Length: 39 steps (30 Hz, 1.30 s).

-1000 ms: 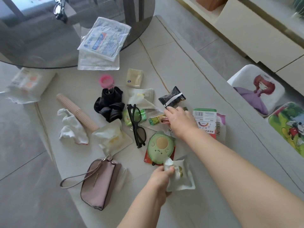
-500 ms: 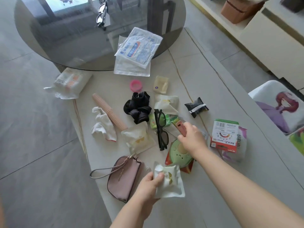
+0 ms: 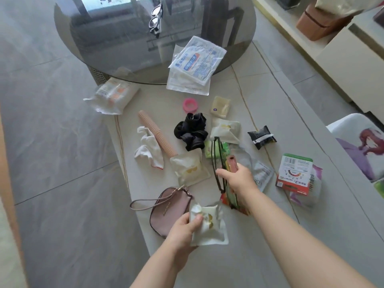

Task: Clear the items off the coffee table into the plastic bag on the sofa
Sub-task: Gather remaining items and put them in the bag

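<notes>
Your left hand [image 3: 182,227] is pinching a crumpled white packet [image 3: 207,227] at 6 o'clock, just over the near edge of the table [image 3: 259,252], beside the pink wristlet [image 3: 166,208]. Your right hand [image 3: 236,177] is curling round a small pink item [image 3: 232,164] and is lying against the black glasses [image 3: 218,163], which are tilting up at the centre. You are gathering several things per trip, so judge whether the glasses are really in your grip; the view is not showing that clearly. Be taking them by the frame, not the lens, and be keeping the packet's torn edge upward so nothing is spilling.

Further out, the cream sachet [image 3: 190,168] and white cloth [image 3: 148,149] are waiting at 9 to 10 o'clock, the black scrunchie [image 3: 192,132] at 12, the black pouch [image 3: 261,137] at 2 and the green-topped box [image 3: 294,173] at 3. The mask packets [image 3: 195,63] are lying farthest, at 12. The plastic bag and sofa are not showing here.
</notes>
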### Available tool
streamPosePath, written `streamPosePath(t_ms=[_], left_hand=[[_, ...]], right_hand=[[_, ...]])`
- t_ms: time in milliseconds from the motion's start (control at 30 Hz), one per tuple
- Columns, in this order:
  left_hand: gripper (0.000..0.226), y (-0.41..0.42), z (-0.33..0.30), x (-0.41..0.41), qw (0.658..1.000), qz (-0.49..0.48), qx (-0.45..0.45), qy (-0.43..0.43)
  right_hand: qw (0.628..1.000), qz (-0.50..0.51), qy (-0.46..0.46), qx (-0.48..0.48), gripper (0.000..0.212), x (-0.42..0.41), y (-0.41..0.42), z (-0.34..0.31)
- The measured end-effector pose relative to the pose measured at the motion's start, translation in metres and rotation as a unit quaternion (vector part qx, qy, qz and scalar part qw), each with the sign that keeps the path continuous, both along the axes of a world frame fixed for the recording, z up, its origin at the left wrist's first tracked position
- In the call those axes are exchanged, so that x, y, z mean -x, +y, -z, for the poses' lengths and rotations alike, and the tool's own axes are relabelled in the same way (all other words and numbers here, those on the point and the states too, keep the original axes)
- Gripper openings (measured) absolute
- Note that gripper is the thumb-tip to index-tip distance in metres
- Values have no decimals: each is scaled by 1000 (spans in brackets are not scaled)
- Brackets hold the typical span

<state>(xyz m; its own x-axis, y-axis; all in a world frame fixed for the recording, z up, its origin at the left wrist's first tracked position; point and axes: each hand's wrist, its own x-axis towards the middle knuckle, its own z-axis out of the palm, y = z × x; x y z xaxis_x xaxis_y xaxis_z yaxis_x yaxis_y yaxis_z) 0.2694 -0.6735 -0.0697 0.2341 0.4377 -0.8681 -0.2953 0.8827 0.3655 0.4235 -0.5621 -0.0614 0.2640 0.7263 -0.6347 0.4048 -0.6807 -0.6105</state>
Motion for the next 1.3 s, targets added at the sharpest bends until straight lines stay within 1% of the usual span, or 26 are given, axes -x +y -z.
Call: streamPosePath(t_ms=[33,100,200,267,333,400,467,567,733,833,967,1100,1167,1233,1300], left_hand=[[21,-3,-5,2,1000,-10,1,3],[25,-7,-17,4,999,-32,-2,15],[27,-12,-41,7,996,-79,-12,44],[28,-17,-65,8,993,-107,-20,48],[33,-26,-93,9,991,-122,-45,39],[35,-41,-123,13,989,-113,-84,42],[32,-61,-150,20,987,-108,-107,59],[36,-95,-177,41,981,-142,-110,75],[30,-166,-206,97,964,-227,-88,108],[22,-217,-217,135,942,-302,-65,131],[13,-292,-226,189,898,-404,-24,172],[18,-373,-235,233,858,-479,9,188],[14,-411,-237,249,836,-511,27,196],[11,-448,-233,266,814,-547,50,189],[22,-484,-225,283,792,-578,77,179]], right_hand=[[998,12,58,15,17,-2,-9,-13],[988,16,144,49,20,-3,-27,-37],[975,-23,209,75,28,2,-60,-70],[972,-56,217,74,27,11,-85,-93],[971,-75,219,60,18,21,-110,-116],[971,-81,221,40,14,31,-133,-137],[970,-99,222,26,14,41,-152,-158],[962,-129,240,22,16,60,-178,-184],[943,-167,283,51,21,112,-222,-210],[932,-196,293,87,12,154,-252,-215],[913,-238,300,141,18,218,-297,-217],[876,-297,315,214,21,284,-351,-215],[862,-314,311,247,23,314,-380,-213],[854,-334,299,263,18,343,-412,-210],[850,-361,276,266,15,369,-443,-206]])
